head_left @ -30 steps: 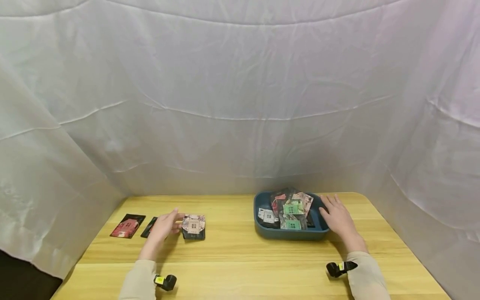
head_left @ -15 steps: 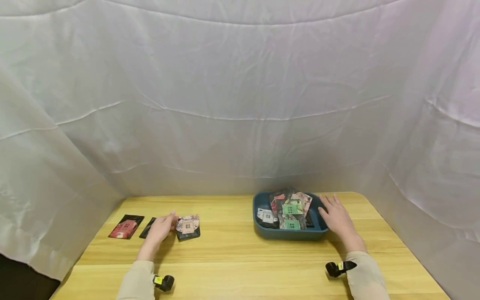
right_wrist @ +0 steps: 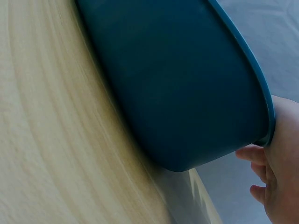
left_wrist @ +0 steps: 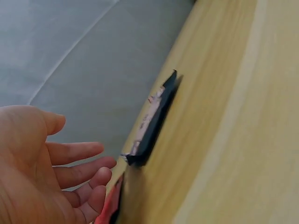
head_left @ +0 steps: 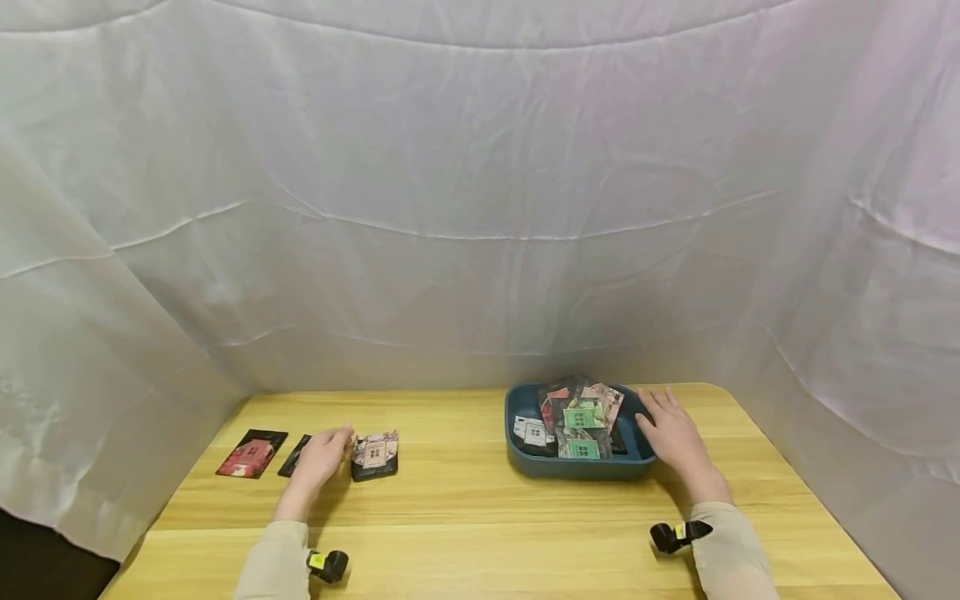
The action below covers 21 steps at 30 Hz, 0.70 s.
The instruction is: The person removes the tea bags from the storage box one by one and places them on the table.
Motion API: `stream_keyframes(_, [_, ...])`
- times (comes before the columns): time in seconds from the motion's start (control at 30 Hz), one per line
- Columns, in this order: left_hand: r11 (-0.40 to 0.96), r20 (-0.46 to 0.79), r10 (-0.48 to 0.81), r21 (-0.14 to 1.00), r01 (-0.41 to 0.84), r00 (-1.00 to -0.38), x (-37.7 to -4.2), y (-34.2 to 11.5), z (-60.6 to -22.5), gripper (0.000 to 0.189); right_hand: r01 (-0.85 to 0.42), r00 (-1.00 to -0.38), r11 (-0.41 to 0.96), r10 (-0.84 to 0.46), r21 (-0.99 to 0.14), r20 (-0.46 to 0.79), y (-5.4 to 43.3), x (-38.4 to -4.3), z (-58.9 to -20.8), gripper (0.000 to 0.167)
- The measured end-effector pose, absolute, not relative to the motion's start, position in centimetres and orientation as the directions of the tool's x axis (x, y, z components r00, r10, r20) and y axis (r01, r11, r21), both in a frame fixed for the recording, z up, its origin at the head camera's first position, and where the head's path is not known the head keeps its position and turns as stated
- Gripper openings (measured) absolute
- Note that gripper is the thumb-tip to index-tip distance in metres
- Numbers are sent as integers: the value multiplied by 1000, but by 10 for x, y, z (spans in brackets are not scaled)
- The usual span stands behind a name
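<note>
Packets [head_left: 375,454] flank the relaxed, empty left hand [head_left: 319,457] partly hiding one; right hand [head_left: 678,435], outspread, touches a bin [head_left: 581,470].

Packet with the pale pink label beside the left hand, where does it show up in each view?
Head: the packet lies left of and below picture centre, just right of the left hand.
Left wrist: the packet slants near the middle, with that hand at lower left.
Right wrist: not in it.
Shared landmark: the wooden table.
</note>
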State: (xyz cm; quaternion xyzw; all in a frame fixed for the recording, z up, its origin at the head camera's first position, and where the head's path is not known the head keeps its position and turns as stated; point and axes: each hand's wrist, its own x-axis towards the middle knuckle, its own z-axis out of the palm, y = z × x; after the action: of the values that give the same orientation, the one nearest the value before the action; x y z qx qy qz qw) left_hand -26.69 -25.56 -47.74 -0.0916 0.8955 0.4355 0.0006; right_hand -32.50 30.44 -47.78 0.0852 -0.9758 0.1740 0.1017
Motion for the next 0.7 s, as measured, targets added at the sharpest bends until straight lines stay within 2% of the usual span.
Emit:
stream_keyframes(0.4, [615, 9, -94, 786, -51, -996, -264, -245, -454, 75, -206, -963, 922, -130, -328, 237, 307, -328, -481, 55])
stream_keyframes(0.7, [589, 42, -68, 808, -6, -997, -261, -219, -440, 70, -206, -963, 923, -133, -324, 233, 306, -327, -481, 55])
